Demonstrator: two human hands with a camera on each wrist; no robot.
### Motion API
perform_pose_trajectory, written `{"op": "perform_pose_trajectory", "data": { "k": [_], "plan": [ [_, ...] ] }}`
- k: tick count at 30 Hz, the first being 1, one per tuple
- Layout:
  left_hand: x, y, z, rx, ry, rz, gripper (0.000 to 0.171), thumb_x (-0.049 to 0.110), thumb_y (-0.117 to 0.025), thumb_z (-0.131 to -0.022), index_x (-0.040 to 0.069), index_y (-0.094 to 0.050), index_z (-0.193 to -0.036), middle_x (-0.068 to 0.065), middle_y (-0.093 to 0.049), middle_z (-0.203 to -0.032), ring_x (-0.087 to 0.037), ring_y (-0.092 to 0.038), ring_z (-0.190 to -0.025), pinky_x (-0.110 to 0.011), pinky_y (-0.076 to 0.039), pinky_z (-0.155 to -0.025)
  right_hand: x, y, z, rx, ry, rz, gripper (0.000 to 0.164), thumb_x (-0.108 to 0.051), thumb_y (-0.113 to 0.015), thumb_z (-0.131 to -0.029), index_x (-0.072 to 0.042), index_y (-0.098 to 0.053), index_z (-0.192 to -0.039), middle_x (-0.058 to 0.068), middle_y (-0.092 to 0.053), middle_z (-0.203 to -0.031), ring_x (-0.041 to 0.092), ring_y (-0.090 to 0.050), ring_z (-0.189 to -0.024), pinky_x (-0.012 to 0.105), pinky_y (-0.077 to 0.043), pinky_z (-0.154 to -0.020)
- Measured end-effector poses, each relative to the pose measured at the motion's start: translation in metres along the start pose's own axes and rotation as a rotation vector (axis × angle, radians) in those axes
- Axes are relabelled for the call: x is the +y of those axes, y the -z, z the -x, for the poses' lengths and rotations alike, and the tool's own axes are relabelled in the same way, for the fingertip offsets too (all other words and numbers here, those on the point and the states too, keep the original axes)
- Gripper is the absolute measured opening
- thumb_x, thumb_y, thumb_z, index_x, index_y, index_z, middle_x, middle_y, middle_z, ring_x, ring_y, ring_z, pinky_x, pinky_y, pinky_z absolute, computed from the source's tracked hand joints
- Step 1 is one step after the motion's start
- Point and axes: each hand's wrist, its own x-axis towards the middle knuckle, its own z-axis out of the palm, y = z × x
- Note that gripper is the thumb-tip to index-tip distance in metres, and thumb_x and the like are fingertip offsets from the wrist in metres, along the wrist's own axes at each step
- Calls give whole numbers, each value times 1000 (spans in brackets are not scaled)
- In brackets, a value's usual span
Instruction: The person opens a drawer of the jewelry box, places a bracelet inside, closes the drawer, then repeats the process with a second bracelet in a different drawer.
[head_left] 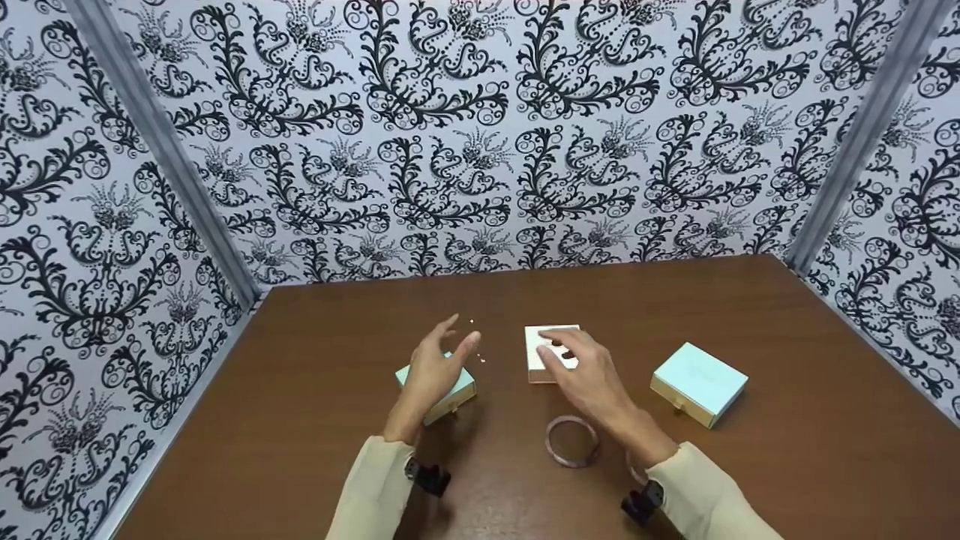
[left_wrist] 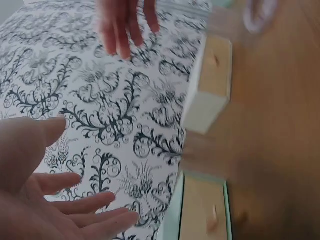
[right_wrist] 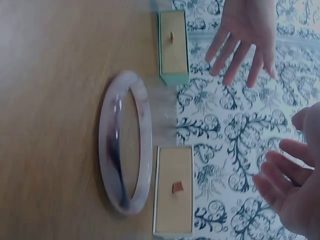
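My left hand (head_left: 433, 369) hovers over a mint-green box (head_left: 463, 386), fingers spread and holding nothing. It hides much of that box's top. My right hand (head_left: 594, 373) is over a white box (head_left: 536, 360), its fingers gently bent and apart, with nothing between them. Dark marks show on the white lid between thumb and fingers. In the right wrist view a glossy, pale purple bangle (right_wrist: 107, 145) with a dark streak lies in front of the white box, whose tan front has a small brown pull tab (right_wrist: 178, 187).
Another mint-green box (head_left: 701, 379) sits on the right of the brown table (head_left: 322, 420). A second bangle (head_left: 634, 470) is partly hidden beneath my right wrist. Tiny white bits (head_left: 481, 358) lie between the boxes. Patterned walls (head_left: 480, 150) enclose the table's back and sides.
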Motion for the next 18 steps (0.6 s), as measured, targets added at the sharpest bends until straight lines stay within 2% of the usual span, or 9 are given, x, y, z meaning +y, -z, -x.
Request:
{"op": "perform_pose_trajectory", "data": {
  "k": [4, 6, 8, 13, 18],
  "plan": [
    [5, -9, -4, -47, 4, 44, 63, 44, -64, -97, 10, -49, -148, -22, -60, -139, -38, -61, -124, -54, -45, -106, 9, 5, -3, 27, -58, -42, 25, -13, -69, -94, -3, -73, -116, 8, -73, -112, 23, -67, -98, 33, -57, -80],
    [7, -12, -5, -66, 10, 57, 64, 45, -63, -97, 10, -47, -149, -22, -58, -142, -36, -66, -116, -53, -47, -104, 11, 7, -3, 38, -119, -51, 24, -15, -68, -95, -5, -73, -116, 6, -73, -111, 20, -66, -96, 28, -56, -78],
    [10, -17, -8, -72, 24, 60, 66, 46, -62, -98, 10, -45, -150, -22, -56, -144, -35, -65, -117, -52, -47, -105, 13, 10, -4, 48, -194, -51, 23, -21, -67, -97, -8, -74, -115, 4, -72, -109, 16, -64, -95, 23, -52, -79],
    [19, -30, -16, -69, 78, 36, 69, 46, -63, -97, 8, -43, -151, -24, -55, -144, -41, -54, -132, -54, -43, -109, 18, 17, -6, 51, -413, -110, 31, -38, -57, -102, -13, -74, -109, 8, -72, -100, 25, -66, -90, 27, -51, -74],
    [24, -46, -21, -91, 122, 55, 71, 46, -63, -97, 8, -41, -152, -25, -54, -144, -41, -54, -131, -53, -45, -108, 24, 19, -7, 38, -588, -177, 49, -50, -48, -103, -8, -74, -103, 15, -72, -95, 31, -67, -81, 33, -55, -63]
  ]
}}
